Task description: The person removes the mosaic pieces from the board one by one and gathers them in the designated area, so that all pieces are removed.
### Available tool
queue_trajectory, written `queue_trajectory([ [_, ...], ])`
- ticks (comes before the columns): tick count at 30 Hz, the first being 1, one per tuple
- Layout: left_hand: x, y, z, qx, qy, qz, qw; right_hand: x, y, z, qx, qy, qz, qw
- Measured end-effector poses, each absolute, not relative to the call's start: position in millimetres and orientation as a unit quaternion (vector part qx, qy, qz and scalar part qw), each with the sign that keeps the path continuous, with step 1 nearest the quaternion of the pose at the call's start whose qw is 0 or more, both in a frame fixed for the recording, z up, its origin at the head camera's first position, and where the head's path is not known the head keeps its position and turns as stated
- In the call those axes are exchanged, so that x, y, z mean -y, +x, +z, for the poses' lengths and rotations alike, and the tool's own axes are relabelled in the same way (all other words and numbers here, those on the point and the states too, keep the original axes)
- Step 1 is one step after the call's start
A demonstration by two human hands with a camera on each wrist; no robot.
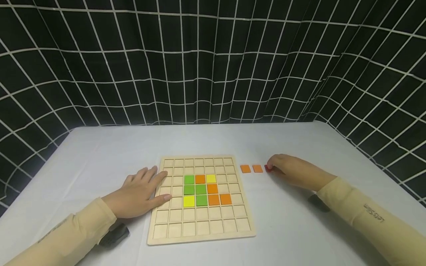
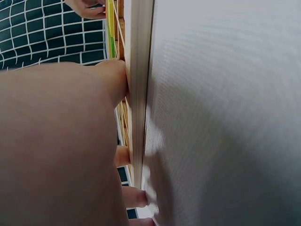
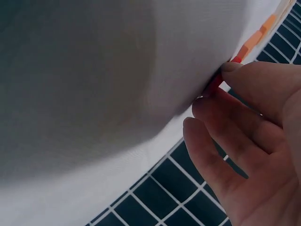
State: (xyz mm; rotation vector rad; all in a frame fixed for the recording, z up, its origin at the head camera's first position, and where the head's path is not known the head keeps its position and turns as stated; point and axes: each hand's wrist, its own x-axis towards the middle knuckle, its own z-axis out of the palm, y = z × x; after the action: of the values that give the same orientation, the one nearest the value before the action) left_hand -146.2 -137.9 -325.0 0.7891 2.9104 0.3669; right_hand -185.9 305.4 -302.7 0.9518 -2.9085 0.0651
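Observation:
My left hand [image 1: 136,194] lies spread over the left edge of a wooden grid board [image 1: 196,240], thumb and index finger on its squares. Seen from the left wrist, the thumb [image 2: 113,77] rests on the board's rim [image 2: 138,94]. To the right of the board, my right hand [image 1: 293,171] pinches a red square tile [image 1: 267,169] at the table surface. The right wrist view shows the red tile [image 3: 214,84] between thumb and fingers, partly hidden by them. Left of it, two orange tiles [image 1: 245,169] lie in a row.
Near the board's middle sit several green tiles [image 1: 201,189], several orange tiles [image 1: 213,200] and two yellow tiles [image 1: 188,201], each in a square. A white cloth [image 1: 283,229] covers the table. Behind stands a black curtain [image 1: 206,66] with white grid lines.

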Motion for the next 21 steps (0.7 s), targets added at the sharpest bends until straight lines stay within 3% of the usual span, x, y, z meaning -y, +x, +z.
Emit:
queue_trajectory([
  [13, 139, -148, -323, -0.957, 0.262, 0.11, 0.053, -304, -189, -300, 0.926, 0.361, 0.005, 0.111],
  [21, 140, -146, -320, -0.956, 0.263, 0.12, 0.052, -276, -177, -278, 0.92, 0.378, 0.031, 0.099],
])
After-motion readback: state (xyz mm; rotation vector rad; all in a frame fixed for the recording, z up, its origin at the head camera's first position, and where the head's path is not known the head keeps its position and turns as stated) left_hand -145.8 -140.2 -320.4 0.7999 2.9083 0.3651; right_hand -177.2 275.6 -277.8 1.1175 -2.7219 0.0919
